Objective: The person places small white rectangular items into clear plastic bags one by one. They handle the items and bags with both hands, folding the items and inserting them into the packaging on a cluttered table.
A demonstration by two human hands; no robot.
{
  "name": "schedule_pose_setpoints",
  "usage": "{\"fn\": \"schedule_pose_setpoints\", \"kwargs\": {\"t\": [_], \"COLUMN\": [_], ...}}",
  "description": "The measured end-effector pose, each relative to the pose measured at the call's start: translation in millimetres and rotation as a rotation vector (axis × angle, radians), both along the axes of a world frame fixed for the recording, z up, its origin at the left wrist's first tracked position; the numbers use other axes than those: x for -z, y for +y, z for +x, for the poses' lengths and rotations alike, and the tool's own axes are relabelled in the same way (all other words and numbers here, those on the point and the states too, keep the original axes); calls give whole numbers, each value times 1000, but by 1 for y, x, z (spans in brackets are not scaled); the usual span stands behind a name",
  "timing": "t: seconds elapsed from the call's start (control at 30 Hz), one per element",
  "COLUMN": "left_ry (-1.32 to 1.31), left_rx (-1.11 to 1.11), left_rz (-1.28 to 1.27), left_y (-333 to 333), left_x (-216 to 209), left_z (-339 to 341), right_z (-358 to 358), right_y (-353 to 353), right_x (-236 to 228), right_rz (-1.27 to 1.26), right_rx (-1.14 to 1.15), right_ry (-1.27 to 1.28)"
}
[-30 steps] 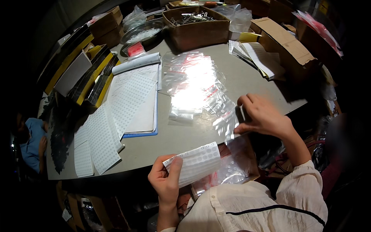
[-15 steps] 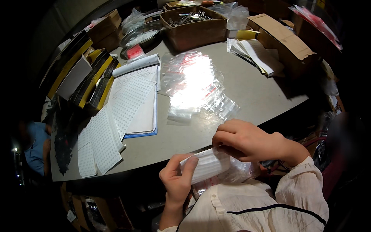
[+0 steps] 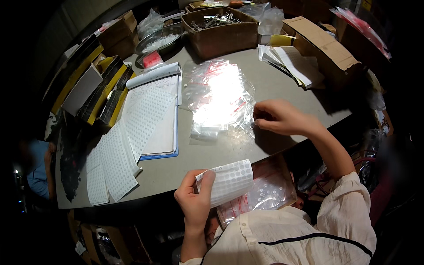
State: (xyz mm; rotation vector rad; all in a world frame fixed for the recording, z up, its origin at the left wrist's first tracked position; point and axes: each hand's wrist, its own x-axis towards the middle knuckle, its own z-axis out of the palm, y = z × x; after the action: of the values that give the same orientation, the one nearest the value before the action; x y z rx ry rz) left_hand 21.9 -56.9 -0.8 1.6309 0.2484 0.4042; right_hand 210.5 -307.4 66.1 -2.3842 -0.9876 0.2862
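My left hand (image 3: 192, 198) grips a curled sheet of round white stickers (image 3: 232, 182), thumb on top, just off the table's front edge. My right hand (image 3: 285, 117) is over the table with its fingers pinched at the right edge of a pile of clear zip bags (image 3: 204, 95) with red closure lines. Whatever lies between those fingertips is too small to make out. Glare washes out the middle of the pile. Below the sticker sheet, by my lap, more clear bags (image 3: 269, 190) bearing small round stickers lie in a box.
On the left, several sticker sheets (image 3: 115, 165) overlap a blue clipboard (image 3: 170, 155) with papers. Black-and-yellow boxes (image 3: 104, 95) stand beyond. At the back are a box of metal parts (image 3: 221, 42), a bowl (image 3: 160, 43) and a cardboard box (image 3: 324, 42). A person's blue sleeve (image 3: 39, 168) shows far left.
My right hand has left the sticker sheet and moved up and forward to the bag pile. The left hand has shifted slightly left, still holding the sheet, whose round stickers now show.
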Motion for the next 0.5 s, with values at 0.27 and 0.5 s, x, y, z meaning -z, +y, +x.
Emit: {"fn": "schedule_pose_setpoints", "kwargs": {"t": [0.27, 0.5], "left_ry": [30, -6], "left_rx": [14, 109], "left_rz": [-88, -317], "left_y": [4, 12], "left_x": [3, -2], "left_z": [1, 2], "right_z": [2, -5], "right_y": [-7, 1], "right_x": [3, -4], "right_rz": [-269, -1], "right_rx": [65, -79], "right_ry": [-132, 71]}}
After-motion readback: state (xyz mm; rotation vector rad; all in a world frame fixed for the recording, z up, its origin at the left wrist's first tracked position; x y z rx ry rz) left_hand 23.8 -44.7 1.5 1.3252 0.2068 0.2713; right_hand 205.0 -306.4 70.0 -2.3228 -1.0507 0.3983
